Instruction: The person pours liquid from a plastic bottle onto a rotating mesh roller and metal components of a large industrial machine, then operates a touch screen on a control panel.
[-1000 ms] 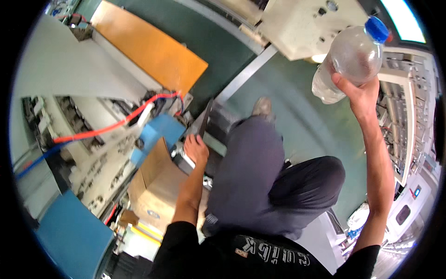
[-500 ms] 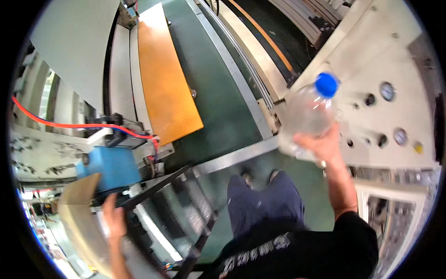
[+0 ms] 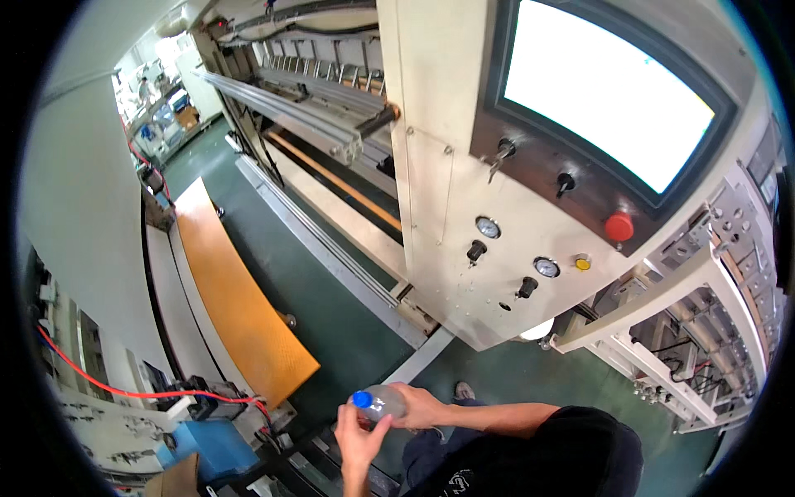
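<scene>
A clear plastic bottle (image 3: 391, 403) with a blue screw cap (image 3: 362, 399) is tilted in front of my body, its cap end pointing left. My right hand (image 3: 419, 407) is wrapped around the bottle's body from the right. At the cap end is my left hand (image 3: 358, 437), with thumb and fingers curled around the neck and cap. Part of the bottle's body is hidden behind my right hand, and its contents cannot be made out.
A cream machine panel (image 3: 447, 273) with a bright screen (image 3: 609, 87), gauges and a red button (image 3: 619, 226) stands at the right. An orange-brown board (image 3: 236, 298) lies along the left. Near it are a blue box (image 3: 211, 448) and a red hose (image 3: 108, 386).
My right hand has brought the bottle down and left from beside the panel. My left hand has come over from the far left onto the bottle. The view has swung right, showing the screen.
</scene>
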`<control>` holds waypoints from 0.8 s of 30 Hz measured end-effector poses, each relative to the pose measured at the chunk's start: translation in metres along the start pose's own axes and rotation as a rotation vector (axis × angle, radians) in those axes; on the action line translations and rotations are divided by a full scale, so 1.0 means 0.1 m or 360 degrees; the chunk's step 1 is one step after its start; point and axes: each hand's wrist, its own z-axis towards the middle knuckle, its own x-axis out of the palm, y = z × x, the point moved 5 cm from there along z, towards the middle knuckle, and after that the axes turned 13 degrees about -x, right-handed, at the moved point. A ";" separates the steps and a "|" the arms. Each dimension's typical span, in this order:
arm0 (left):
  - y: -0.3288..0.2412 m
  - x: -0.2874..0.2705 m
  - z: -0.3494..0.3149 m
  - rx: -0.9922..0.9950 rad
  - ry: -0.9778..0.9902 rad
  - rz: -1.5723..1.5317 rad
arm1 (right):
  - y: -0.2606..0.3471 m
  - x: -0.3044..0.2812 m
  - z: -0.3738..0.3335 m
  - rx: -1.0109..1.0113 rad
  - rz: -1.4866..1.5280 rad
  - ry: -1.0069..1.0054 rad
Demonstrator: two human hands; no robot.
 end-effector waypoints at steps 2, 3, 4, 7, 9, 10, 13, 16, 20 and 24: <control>0.12 0.13 0.05 0.0036 0.0021 0.0045 | 0.11 -0.15 -0.12 0.0126 -0.0009 -0.0053; 0.00 0.18 0.07 0.0104 0.0067 0.0141 | 0.13 -0.25 -0.18 0.0133 -0.0096 -0.0104; -0.14 0.18 0.08 0.0135 0.0056 0.0189 | 0.14 -0.32 -0.22 0.0134 -0.0175 -0.0144; -0.27 0.19 0.14 0.0120 0.0046 0.0182 | 0.16 -0.44 -0.22 -0.0031 -0.0407 -0.0119; -0.29 0.22 0.21 0.0111 0.0055 0.0153 | 0.13 -0.51 -0.22 -0.0121 -0.0489 -0.0194; -0.30 0.25 0.26 0.0126 0.0062 0.0152 | 0.13 -0.54 -0.22 -0.0140 -0.0546 -0.0224; -0.33 0.34 0.41 0.0152 0.0116 0.0204 | 0.12 -0.61 -0.21 -0.0162 -0.0657 -0.0279; -0.15 0.47 0.60 0.0252 0.0096 0.0322 | 0.11 -0.84 -0.19 -0.0200 -0.0819 -0.0287; 0.42 0.58 0.74 0.0237 -0.0080 0.0689 | 0.24 -1.66 -0.16 0.0322 -0.0463 -0.0393; 1.43 0.70 0.95 0.0052 -0.0119 0.1115 | 0.93 -2.53 -0.16 0.0167 -0.0809 -0.0987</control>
